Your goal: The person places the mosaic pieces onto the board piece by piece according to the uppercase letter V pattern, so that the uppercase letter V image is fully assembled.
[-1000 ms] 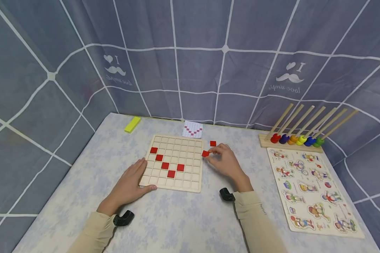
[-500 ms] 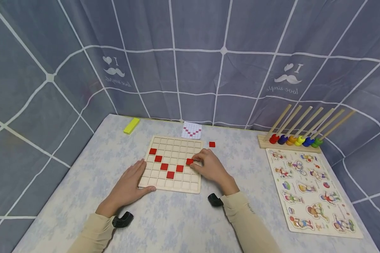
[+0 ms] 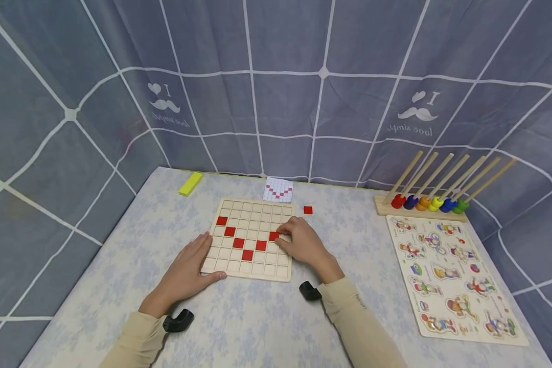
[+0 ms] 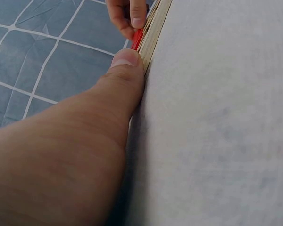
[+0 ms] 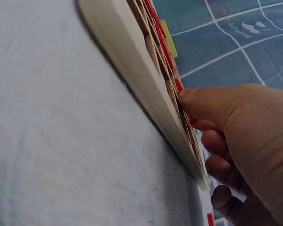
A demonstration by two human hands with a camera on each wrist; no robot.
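A square wooden grid board lies on the table, several red square tiles set in its cells in a V-like line. Across its left edge and lower corner rests my left hand, fingers straight and thumb along the near edge. My right hand reaches over the board's right side and pinches a red tile between thumb and forefinger, right at a cell up and right of another tile. In the right wrist view the thumb presses on that tile's edge. One loose red tile lies beyond the board's upper right corner.
A pattern card with a printed V stands behind the board. Toward the back left is a yellow block. On the right are a peg stand with coloured rings and a picture puzzle board. A grey curtain hangs behind.
My right hand has carried the red tile leftward from beside the board onto a cell on its right side, shifting only slightly in the last half second. My left hand has stayed put.
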